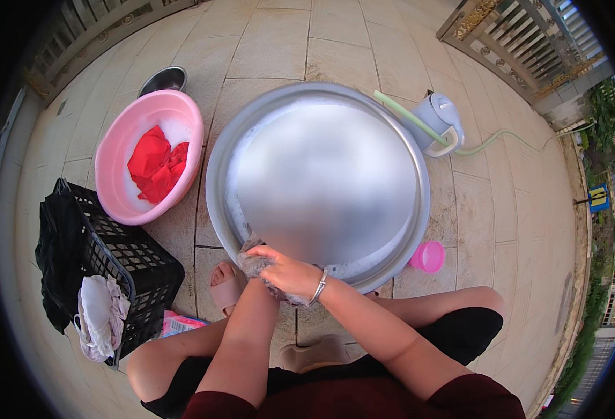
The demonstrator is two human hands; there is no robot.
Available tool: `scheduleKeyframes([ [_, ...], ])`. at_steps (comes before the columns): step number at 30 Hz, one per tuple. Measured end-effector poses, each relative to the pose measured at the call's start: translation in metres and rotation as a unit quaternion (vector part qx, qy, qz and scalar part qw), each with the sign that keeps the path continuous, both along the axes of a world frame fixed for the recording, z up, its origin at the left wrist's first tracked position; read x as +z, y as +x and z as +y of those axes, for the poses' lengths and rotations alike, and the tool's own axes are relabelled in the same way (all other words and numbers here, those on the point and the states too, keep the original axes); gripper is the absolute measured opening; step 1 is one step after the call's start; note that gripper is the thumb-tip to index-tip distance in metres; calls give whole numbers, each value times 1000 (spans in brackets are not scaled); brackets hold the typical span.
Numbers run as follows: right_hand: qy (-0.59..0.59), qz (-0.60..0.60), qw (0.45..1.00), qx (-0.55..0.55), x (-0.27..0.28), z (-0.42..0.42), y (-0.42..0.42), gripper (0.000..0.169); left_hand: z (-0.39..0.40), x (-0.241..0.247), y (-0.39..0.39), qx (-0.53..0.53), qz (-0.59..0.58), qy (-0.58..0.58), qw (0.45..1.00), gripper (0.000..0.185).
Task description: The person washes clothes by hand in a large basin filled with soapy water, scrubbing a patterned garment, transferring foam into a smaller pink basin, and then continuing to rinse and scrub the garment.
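Observation:
Low at the near rim of a large metal basin, my right hand grips a wet grey cloth with suds on it. A silver bangle circles that wrist. My left forearm runs up to the same cloth, but the left hand itself is hidden behind the cloth and my right hand. White foam shows along the inside of the basin, while its middle is blurred out.
On the left, a pink tub holds a red garment and suds. Dark and white clothes hang over a black crate. Behind the tub sits a metal bowl. A grey-blue pitcher, green hose and pink cup stand right.

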State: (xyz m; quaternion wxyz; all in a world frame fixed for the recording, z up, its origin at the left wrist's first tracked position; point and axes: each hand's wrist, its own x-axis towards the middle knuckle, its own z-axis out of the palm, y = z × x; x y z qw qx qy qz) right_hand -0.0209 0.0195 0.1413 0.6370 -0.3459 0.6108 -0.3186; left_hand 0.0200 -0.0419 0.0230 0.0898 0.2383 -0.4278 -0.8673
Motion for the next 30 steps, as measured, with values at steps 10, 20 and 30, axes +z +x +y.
scheduleKeyframes([
  [10,-193,547,800,-154,-31,16,-22,31,3,24,-9,175,100,95,975,33],
  [20,-175,369,912,28,-35,26,2,21,-9,30,15,121,40,-85,988,35],
  [30,-133,347,928,-9,10,34,9,26,-8,48,10,120,53,-179,975,36],
])
